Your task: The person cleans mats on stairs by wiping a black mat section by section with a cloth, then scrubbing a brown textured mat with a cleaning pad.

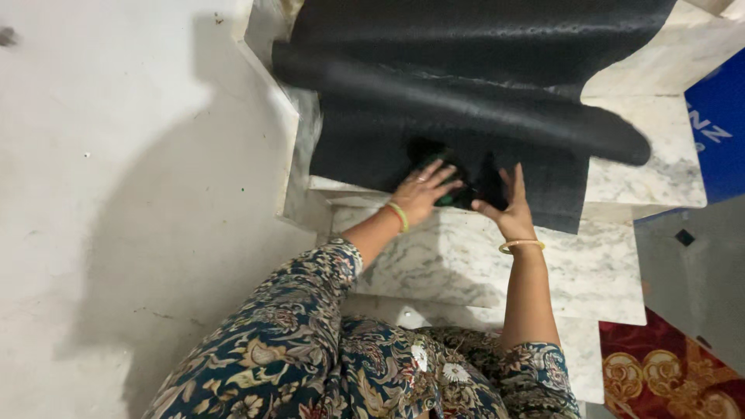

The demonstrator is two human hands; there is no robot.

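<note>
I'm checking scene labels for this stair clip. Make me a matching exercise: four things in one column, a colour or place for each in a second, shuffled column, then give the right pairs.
Things:
1. mat
2. left-wrist bangle
3. right-wrist bangle
4. patterned rug

Colours and places:
A. red and gold, bottom right corner
B. black, draped over the marble steps
C. yellow-green
D. thin and gold

Pairs: 1-B, 2-C, 3-D, 4-A

Both the left hand and the right hand rest on the mat's lower part, around a small dark green thing.
</note>
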